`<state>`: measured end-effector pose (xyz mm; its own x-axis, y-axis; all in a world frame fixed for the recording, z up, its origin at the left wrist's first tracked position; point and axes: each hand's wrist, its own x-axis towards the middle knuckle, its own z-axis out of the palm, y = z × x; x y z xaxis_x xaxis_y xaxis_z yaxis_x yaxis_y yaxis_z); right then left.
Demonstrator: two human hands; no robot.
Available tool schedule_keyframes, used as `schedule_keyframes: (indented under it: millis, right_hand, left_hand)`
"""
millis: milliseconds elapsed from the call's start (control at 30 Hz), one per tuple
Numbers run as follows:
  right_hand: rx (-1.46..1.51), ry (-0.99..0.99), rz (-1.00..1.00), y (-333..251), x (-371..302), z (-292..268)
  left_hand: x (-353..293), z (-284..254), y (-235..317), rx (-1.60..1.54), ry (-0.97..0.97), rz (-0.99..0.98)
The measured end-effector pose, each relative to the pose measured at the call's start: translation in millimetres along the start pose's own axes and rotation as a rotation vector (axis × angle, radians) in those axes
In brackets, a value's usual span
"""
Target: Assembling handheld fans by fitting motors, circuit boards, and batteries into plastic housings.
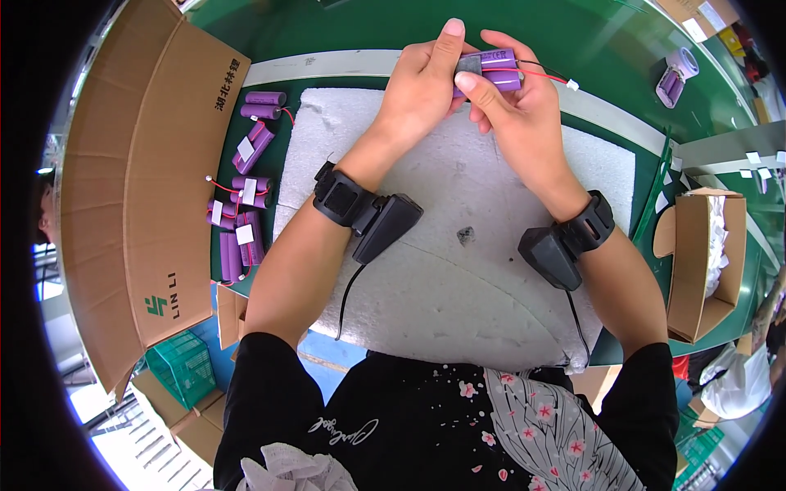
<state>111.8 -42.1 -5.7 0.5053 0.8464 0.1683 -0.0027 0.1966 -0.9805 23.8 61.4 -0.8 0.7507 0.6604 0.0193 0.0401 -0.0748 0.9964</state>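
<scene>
Up over the far edge of a white foam sheet, both my hands hold one purple battery pack. My left hand is closed on its left end, with the thumb pointing up. My right hand pinches it from the near side, thumb on a grey patch and fingers behind, partly hidden. A red and a black wire run right from the pack to a small white connector. More purple battery packs, several with white labels and red wires, lie on the green table left of the foam.
A tall cardboard box stands at the left. On the right is an open small carton with white paper pieces inside. A purple pack and a tape roll sit at the far right. A green basket is at lower left.
</scene>
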Motion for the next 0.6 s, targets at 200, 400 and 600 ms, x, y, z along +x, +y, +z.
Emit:
schedule_keyframes:
  millis: [200,400,600]
  right_hand:
    - [0.063,0.031,-0.055,4.8,1.0,0.2]
    - [-0.012,0.049,-0.035,4.5,2.7,-2.1]
    - [-0.002,0.047,-0.034,3.1,1.0,0.6]
  left_hand:
    - [-2.5,4.4,1.2,0.013,0.011,0.020]
    - [-1.1,2.9,1.2,-0.002,-0.036,0.080]
    - [-1.7,3.5,1.9,-0.001,-0.031,0.059]
